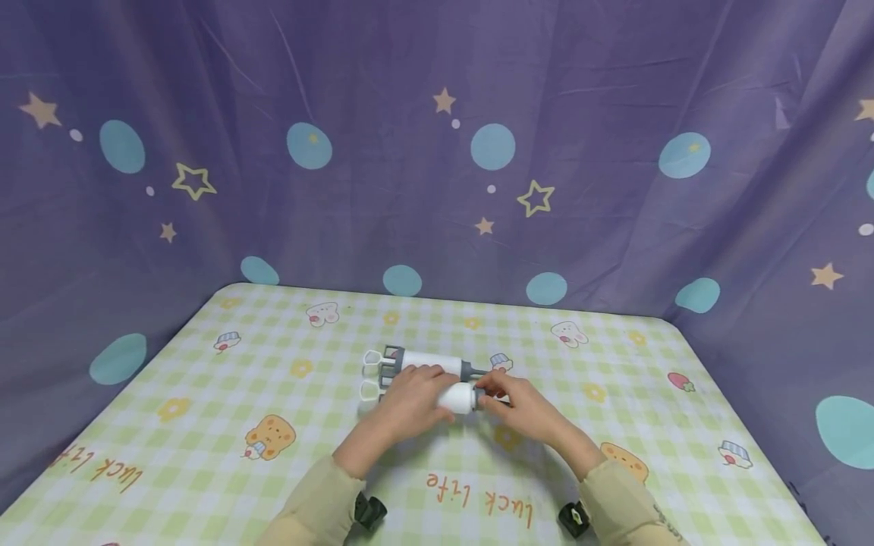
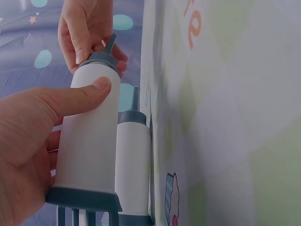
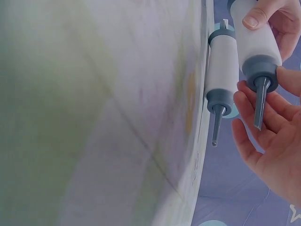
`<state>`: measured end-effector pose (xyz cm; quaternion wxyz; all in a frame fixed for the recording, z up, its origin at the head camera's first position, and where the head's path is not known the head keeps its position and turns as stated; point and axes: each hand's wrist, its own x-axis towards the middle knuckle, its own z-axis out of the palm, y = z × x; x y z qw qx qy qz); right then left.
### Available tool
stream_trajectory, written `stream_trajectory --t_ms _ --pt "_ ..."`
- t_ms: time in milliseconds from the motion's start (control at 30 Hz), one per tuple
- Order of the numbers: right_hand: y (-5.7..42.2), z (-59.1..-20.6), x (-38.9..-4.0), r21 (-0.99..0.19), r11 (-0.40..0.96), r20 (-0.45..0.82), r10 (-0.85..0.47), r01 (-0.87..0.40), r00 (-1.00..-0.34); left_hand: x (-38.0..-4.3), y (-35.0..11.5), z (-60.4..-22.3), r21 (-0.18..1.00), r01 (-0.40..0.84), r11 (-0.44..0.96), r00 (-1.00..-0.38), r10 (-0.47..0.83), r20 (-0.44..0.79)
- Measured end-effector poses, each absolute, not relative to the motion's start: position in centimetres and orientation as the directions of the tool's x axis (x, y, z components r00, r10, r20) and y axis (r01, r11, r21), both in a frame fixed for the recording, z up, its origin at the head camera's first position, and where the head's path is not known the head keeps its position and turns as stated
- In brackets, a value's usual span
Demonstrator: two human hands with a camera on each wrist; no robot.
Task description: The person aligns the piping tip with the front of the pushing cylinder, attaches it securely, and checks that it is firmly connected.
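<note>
My left hand (image 1: 412, 400) grips the white barrel of a large plunger syringe (image 2: 88, 150), its thumb lying across the barrel in the left wrist view. At the other end, my right hand (image 1: 524, 409) holds the grey end cap (image 3: 259, 67) between thumb and fingers. The cap's thin grey nozzle (image 3: 260, 106) points out past those fingers. Just beyond the held one, a second syringe (image 1: 432, 364) of the same kind lies on the table. White loop handles stick out to the left of both in the head view; part of the held barrel is hidden under my left hand.
A green-and-white checked cloth (image 1: 300, 455) with printed cartoons covers the table. Behind it and at the sides hangs a purple curtain (image 1: 396, 205) with stars and blue dots. Dark devices (image 1: 369, 511) are worn at both wrists.
</note>
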<state>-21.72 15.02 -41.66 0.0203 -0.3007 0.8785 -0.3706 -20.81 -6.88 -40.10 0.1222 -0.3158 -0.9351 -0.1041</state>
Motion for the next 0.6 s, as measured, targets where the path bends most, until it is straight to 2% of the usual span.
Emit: stream_trajectory --t_ms 600 --pt "14.75 -41.46 -22.0 -0.702 0.576 0.099 -0.504 -0.419 -0.858 -20.67 -6.73 -39.98 0.107 0.62 0.778 -0.755 0.554 0.349"
